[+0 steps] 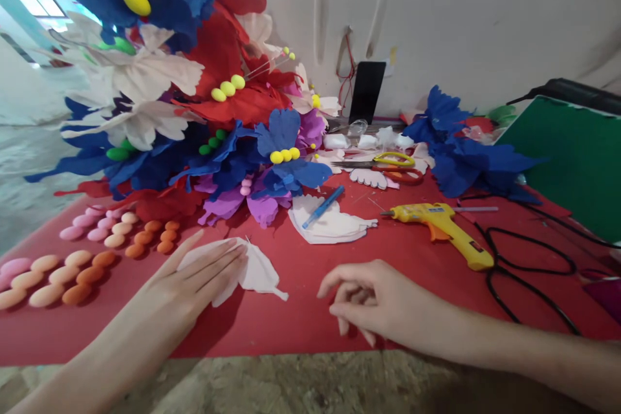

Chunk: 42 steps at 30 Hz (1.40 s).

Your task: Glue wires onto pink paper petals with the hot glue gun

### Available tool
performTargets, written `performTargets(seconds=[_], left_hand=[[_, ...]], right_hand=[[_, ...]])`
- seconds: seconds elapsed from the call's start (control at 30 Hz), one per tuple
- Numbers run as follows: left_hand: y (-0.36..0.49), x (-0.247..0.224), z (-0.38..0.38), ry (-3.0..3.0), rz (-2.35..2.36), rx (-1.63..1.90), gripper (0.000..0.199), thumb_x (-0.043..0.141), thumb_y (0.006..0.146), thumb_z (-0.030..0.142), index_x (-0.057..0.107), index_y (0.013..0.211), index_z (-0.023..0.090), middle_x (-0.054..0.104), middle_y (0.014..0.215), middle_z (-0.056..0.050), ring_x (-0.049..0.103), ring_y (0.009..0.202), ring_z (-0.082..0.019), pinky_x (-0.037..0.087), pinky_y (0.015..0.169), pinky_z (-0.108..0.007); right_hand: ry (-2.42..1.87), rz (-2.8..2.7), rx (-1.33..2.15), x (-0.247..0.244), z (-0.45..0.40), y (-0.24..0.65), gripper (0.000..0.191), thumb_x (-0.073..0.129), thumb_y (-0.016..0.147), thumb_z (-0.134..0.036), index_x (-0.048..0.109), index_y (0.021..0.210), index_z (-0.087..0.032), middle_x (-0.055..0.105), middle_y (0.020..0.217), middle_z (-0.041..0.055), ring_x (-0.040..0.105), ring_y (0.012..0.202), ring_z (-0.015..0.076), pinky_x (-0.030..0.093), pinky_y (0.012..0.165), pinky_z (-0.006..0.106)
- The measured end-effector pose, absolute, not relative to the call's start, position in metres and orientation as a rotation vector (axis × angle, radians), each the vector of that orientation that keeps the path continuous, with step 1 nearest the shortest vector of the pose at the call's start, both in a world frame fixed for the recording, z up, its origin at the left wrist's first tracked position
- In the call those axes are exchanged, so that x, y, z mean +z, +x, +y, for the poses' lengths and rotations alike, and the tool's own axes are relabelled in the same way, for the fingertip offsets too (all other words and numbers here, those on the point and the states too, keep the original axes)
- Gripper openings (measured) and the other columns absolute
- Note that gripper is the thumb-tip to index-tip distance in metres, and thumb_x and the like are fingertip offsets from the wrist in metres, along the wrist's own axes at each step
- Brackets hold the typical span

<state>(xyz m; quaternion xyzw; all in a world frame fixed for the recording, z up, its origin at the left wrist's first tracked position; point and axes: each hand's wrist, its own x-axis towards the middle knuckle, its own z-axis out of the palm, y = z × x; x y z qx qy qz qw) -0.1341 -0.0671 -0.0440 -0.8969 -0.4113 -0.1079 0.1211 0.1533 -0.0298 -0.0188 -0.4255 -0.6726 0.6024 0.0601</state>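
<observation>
My left hand (198,281) lies flat, fingers stretched out, on a white butterfly-shaped paper piece (259,270) on the red table cover (272,330). To its right, my right hand (356,301) hovers over the cover with loosely bent fingers and nothing between them. Beyond the hands, a blue pen (323,207) rests on a stack of white wing-shaped cutouts (334,226). A yellow glue gun (441,226) lies on its side at the right, with its nozzle pointing left.
Blue, red, white and purple paper butterflies (233,103) pile up at the back left. Pink and orange oval pieces (77,275) lie in rows at the left. Scissors (395,160), a dark phone (367,92) and a green board (567,155) stand farther back; a black cable (528,265) loops right.
</observation>
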Motion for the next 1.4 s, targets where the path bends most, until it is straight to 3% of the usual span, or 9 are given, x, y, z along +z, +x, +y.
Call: performTargets(seconds=[0.13,0.2,0.33,0.57,0.73,0.93,1.1,1.4], left_hand=[[-0.125,-0.043,-0.078,-2.614,-1.353,-0.388,0.072,0.031,0.08,0.005,0.009,0.143,0.031,0.043,0.139,0.001,0.05,0.119,-0.023,0.045,0.096,-0.041],[-0.115,-0.044,-0.081,-2.635,-1.359,-0.403,0.067,0.031,0.083,0.011,0.007,0.143,0.028,0.038,0.142,-0.002,0.045,0.124,-0.025,0.04,0.101,-0.044],[-0.103,-0.046,-0.077,-2.644,-1.412,-0.259,0.058,0.038,0.089,0.031,0.018,0.142,0.024,0.041,0.14,-0.008,0.044,0.124,-0.03,0.041,0.098,-0.05],[-0.103,-0.053,-0.074,-2.559,-1.469,-0.194,0.057,0.036,0.089,0.05,0.032,0.137,0.019,0.044,0.138,-0.012,0.045,0.123,-0.029,0.045,0.095,-0.048],[-0.087,-0.042,-0.066,-2.633,-1.316,-0.157,0.048,0.036,0.091,0.045,0.045,0.128,0.017,0.049,0.134,-0.01,0.049,0.12,-0.028,0.044,0.096,-0.048],[-0.045,-0.033,-0.048,-2.771,-1.133,-0.16,0.049,0.027,0.094,0.04,0.049,0.126,0.01,0.05,0.132,-0.014,0.049,0.12,-0.028,0.041,0.099,-0.046],[-0.028,-0.04,-0.041,-2.749,-1.181,-0.164,0.052,0.031,0.093,0.041,0.05,0.124,0.004,0.049,0.131,-0.019,0.048,0.12,-0.032,0.042,0.098,-0.048],[-0.03,-0.044,-0.041,-2.815,-1.205,-0.21,0.048,0.028,0.094,0.033,0.049,0.124,0.002,0.049,0.131,-0.021,0.048,0.12,-0.033,0.041,0.097,-0.053]], right_hand=[[-1.165,-2.482,0.778,-0.017,-0.007,0.17,0.016,0.045,0.082,-0.017,0.062,0.08,-0.016,0.064,0.078,0.0047,0.057,0.068,0.0114,0.043,0.063,0.024],[-1.126,-2.549,0.53,-0.019,0.011,0.173,0.02,0.042,0.083,-0.015,0.062,0.08,-0.015,0.063,0.083,0.0065,0.057,0.077,0.014,0.043,0.07,0.027],[-1.137,-2.576,0.452,-0.026,0.042,0.165,0.017,0.046,0.082,-0.015,0.062,0.077,-0.014,0.06,0.089,0.0086,0.056,0.085,0.0171,0.041,0.076,0.031],[-1.097,-2.639,0.449,-0.034,0.05,0.154,0.011,0.051,0.079,-0.017,0.062,0.076,-0.015,0.06,0.089,0.0061,0.055,0.083,0.0152,0.04,0.073,0.028],[-1.112,-2.634,0.431,-0.035,0.049,0.153,0.017,0.045,0.079,-0.012,0.062,0.076,-0.016,0.06,0.089,0.0054,0.055,0.079,0.0136,0.039,0.068,0.027],[-1.096,-2.637,0.429,-0.034,0.046,0.15,0.016,0.047,0.08,-0.015,0.063,0.078,-0.015,0.061,0.089,0.0055,0.055,0.083,0.014,0.04,0.07,0.027],[-1.071,-2.644,0.422,-0.033,0.044,0.148,0.016,0.048,0.081,-0.018,0.064,0.081,-0.015,0.061,0.092,0.0059,0.055,0.088,0.0153,0.04,0.072,0.027],[-1.041,-2.581,0.352,-0.035,0.043,0.144,0.015,0.046,0.078,-0.014,0.06,0.073,-0.014,0.061,0.081,0.0062,0.055,0.079,0.0155,0.037,0.064,0.026]])
